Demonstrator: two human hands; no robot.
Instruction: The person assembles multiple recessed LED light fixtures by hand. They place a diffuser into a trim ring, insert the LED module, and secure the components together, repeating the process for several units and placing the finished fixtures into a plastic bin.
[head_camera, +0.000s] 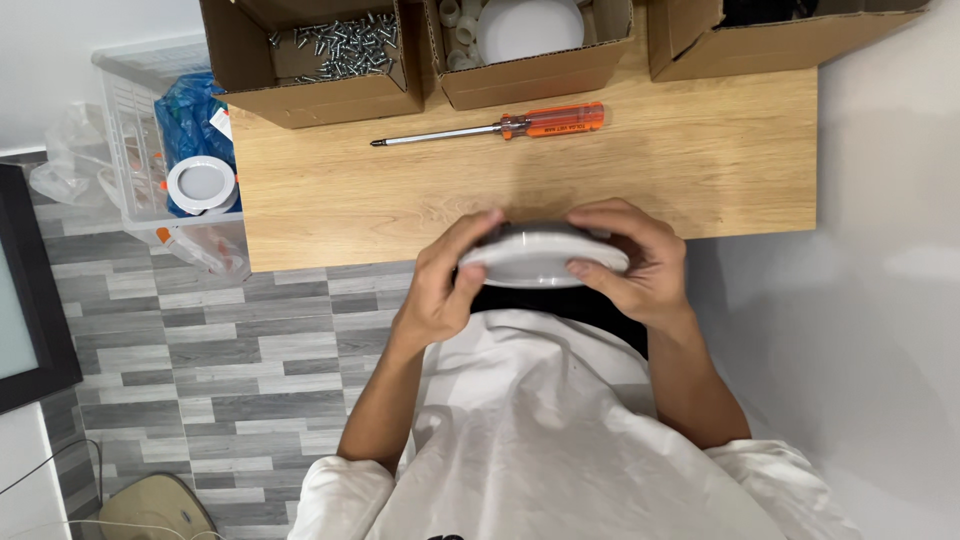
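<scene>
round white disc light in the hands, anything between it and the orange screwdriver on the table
Nothing visible does. The round white disc light is gripped at its rim by the left hand and right hand at the wooden table's near edge. Bare tabletop separates it from the orange-handled screwdriver lying farther back.

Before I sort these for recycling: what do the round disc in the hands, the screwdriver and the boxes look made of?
The round disc, held by the left hand and the right hand, looks like smooth white plastic with a soft sheen. The screwdriver has a shiny metal shaft and a translucent orange handle, likely plastic. The boxes are brown corrugated cardboard, matte, with raw flap edges.
</scene>
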